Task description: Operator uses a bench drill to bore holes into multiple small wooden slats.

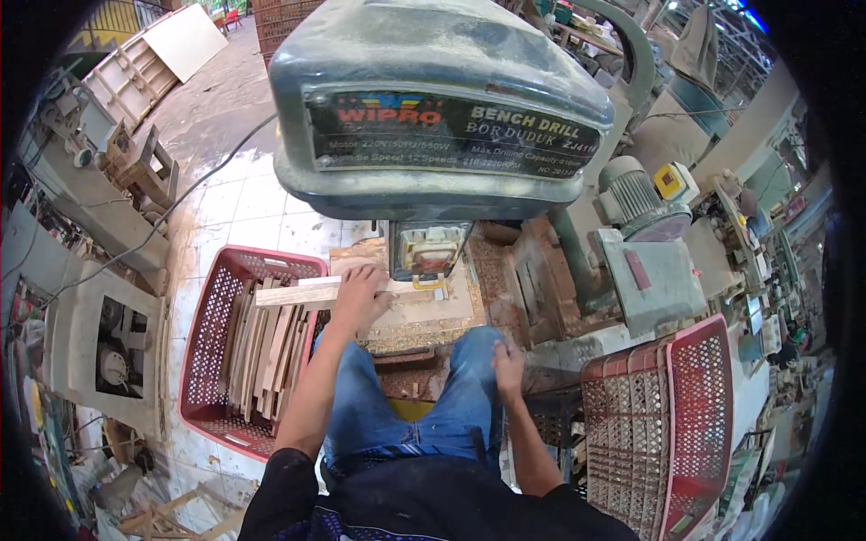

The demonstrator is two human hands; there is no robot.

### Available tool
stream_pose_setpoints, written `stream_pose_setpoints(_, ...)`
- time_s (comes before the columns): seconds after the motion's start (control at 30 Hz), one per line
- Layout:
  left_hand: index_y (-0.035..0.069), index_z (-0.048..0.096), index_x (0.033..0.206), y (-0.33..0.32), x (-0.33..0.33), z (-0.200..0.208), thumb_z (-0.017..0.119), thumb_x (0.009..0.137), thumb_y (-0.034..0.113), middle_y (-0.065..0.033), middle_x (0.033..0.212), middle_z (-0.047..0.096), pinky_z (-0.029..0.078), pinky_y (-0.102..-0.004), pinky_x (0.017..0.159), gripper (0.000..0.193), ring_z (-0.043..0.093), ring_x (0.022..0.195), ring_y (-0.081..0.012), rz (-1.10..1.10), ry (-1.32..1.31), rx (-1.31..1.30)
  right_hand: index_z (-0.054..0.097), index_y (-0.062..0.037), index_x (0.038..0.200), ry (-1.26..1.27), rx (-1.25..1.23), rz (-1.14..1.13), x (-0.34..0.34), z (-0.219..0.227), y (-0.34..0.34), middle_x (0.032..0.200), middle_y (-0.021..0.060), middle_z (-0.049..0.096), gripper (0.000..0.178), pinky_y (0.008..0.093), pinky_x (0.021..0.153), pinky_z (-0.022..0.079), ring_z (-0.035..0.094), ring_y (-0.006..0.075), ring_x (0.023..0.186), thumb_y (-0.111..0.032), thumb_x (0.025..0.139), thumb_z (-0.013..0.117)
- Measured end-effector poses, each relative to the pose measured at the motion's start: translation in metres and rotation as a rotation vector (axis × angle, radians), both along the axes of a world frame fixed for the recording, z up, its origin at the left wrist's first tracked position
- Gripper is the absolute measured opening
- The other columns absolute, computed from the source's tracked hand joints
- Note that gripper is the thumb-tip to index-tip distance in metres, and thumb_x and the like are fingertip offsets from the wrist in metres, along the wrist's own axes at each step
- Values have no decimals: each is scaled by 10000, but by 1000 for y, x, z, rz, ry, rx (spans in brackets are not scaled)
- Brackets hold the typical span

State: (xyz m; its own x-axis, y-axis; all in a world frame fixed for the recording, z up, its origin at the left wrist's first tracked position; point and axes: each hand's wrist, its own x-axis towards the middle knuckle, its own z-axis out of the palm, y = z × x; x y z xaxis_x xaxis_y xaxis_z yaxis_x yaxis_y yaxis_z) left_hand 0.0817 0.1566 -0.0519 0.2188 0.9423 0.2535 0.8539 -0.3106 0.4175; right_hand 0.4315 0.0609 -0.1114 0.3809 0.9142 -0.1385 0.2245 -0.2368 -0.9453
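The left hand [363, 296] lies over a long, pale, straight wooden strip [293, 295], its fingers bent and touching it; whether the thumb pinches I cannot tell. The right hand [508, 368] is loosely curled beside the right knee; its inside is hidden. The strip rests on a flat, pale wooden board [419, 316], its left end passing the board's edge, reaching over a red perforated plastic crate [191, 361] with open space above. Its right end is under the big, dusty, dark drill head [442, 117], which limits room ahead. Rightward stands another red perforated plastic crate [699, 388].
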Motion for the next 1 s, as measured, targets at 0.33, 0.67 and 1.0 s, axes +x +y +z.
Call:
stream_pose_setpoints(0.33,64,694,1086,-7,-1,5,759,786,313,-105,1189,679,421,-441,1037,396,592,1153,-298,47,-74,88,648,-14,907,-332,956,155,-16,351,124,740,43,597,358,309,690,450,547,147,706,-298,1051,485)
stream_pose_setpoints(0.67,67,682,1072,-5,-1,5,785,766,292,-78,1144,686,432,-429,1019,394,605,1120,-289,20,-122,137,694,8,1102,-775,1153,708,-59,484,318,1021,102,695,306,324,836,497,640,177,901,-251,976,592)
stream_pose_setpoints(1.0,75,688,1050,-1,3,-5,790,750,296,-69,1125,694,445,-422,998,386,616,1103,-280,10,-149,221,569,-6,1382,-673,630,868,-48,481,208,1337,102,632,455,286,982,460,595,170,1180,-219,981,610)
